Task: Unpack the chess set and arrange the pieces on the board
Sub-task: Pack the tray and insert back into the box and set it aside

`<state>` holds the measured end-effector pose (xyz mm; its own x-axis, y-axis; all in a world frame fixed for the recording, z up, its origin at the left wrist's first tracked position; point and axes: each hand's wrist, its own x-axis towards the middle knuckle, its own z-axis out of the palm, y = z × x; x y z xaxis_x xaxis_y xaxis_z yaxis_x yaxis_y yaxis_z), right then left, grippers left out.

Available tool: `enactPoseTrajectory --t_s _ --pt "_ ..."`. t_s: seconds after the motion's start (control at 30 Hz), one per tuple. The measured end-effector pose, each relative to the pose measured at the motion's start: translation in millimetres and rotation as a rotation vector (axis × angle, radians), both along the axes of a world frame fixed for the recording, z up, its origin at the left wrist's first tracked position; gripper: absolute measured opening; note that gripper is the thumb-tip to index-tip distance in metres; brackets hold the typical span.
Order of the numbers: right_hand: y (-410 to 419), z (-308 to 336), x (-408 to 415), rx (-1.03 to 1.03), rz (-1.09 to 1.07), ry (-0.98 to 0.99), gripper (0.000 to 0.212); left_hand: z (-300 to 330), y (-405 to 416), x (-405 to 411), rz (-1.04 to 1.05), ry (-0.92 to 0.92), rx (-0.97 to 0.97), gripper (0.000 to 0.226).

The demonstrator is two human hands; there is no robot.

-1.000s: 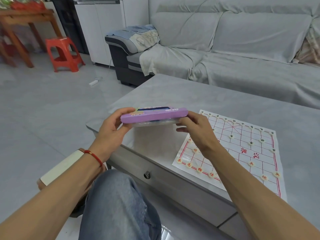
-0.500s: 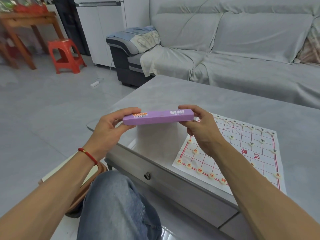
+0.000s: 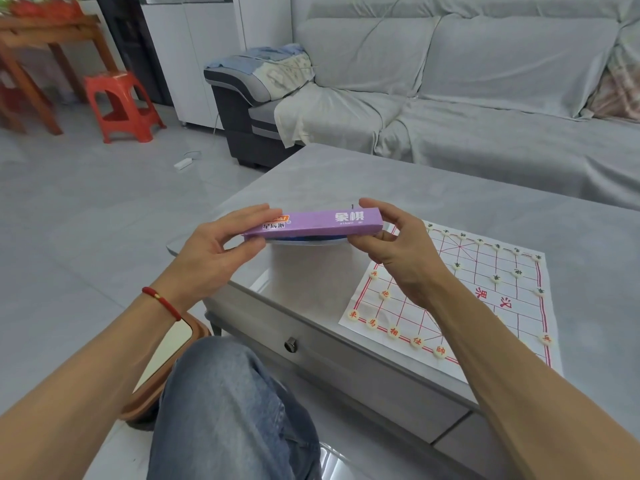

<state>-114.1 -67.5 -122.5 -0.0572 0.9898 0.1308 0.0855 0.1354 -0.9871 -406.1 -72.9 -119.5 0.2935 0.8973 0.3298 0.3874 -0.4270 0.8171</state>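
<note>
Purple card, the chess box (image 3: 313,224), sits between my two hands above the near left corner of the bench (image 3: 346,174), held level with its long printed side facing me. My left hand (image 3: 211,252) pinches its left end, fingers flat on top and thumb tucked beneath; my right hand (image 3: 403,252) clamps the right end the same way. A blue and clear edge (image 3: 304,240) bulges out under the box, which I judge to be an inner tray or flap, though I cannot tell which.

On the paper board (image 3: 457,299), at about three o'clock from the box, the pieces (image 3: 393,331) already line the near row and the far rows, so I take the arranging to be done or nearly so. The step in hand looks like dealing with the emptied box: closing it or setting it aside. That calls for keeping it level, pressing the bulging part home, and lowering it onto bare bench at nine o'clock of the board, clear of the pieces.

Against half a second ago, the box has tipped slightly so the blue edge shows beneath it, and my right fingers have curled lower under the end. A second ago it was tilted with more of its top showing.
</note>
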Motion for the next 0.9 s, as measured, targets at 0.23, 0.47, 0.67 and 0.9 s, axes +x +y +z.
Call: enactPoseTrajectory --t_s 0.23,0.47,0.67,0.9 --pt "-0.4 -0.5 5.5 0.087 -0.011 -0.147 0.062 -1.0 -0.9 -1.8 -0.035 0.055 -0.019 0.049" --pt "-5.6 -0.4 7.0 0.099 -0.006 -0.134 0.059 -1.0 -0.7 -3.6 -0.059 0.076 -0.012 0.048" --pt "-5.0 -2.5 3.9 0.092 -0.008 -0.111 0.058 2.5 1.4 -5.3 -0.064 0.063 -0.022 0.046" --pt "-7.5 -3.6 5.5 0.078 -0.009 -0.101 0.058 7.8 3.6 -4.4 -0.021 0.141 0.031 0.046"
